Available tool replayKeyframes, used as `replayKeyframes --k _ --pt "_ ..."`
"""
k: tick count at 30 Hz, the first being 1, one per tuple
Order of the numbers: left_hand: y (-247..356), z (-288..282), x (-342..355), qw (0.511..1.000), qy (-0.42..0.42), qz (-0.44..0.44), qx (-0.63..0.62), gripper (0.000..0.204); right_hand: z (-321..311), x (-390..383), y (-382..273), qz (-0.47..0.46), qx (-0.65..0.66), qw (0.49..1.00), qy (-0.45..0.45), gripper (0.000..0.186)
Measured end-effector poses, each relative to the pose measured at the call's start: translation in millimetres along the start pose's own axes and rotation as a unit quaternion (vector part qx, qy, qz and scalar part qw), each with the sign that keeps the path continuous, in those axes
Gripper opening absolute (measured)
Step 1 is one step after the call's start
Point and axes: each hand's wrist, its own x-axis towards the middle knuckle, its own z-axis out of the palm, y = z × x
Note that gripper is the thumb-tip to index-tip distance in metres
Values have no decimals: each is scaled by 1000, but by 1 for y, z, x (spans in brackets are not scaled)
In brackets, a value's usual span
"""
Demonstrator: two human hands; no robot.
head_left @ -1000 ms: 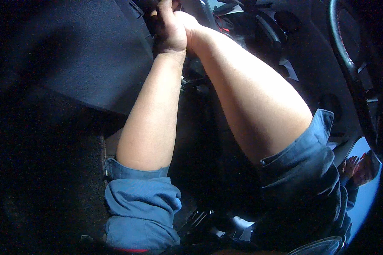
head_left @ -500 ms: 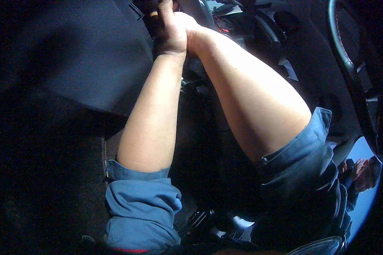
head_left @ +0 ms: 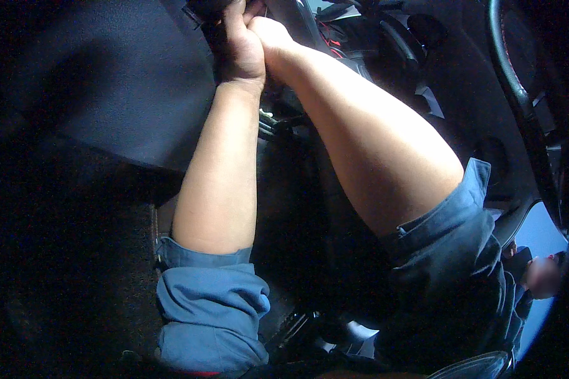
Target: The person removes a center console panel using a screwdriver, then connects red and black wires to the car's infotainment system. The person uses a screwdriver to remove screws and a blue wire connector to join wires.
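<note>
Grained, perhaps plastic panel (head_left: 145, 82) beside left hand (head_left: 241, 52).

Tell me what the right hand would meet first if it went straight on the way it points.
Probably the left hand, which lies just ahead of the right hand; they overlap in this view, so depth is unclear.

Dark panel (head_left: 126, 82) — finely textured, broad — just beside left hand (head_left: 241, 47).

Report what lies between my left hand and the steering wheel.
In the head view, from the left hand toward the steering wheel come your right hand, your bare right forearm, then dark cabin trim. Much of the trim is lost in shadow.
</note>
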Motion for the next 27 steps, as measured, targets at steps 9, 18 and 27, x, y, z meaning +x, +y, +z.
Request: replayKeyframes --k 9,18,27 --pt "7 -19 1 995 -93 -33 -21 56 -20 -27 -33 89 52 995 19 36" --pt "19 -24 -8 988 -98 -108 -57 61 -10 -34 -37 68 41 994 79 37" --pt "29 -22 -15 986 -87 -117 -82 55 -15 -37 -47 116 116 986 42 40"
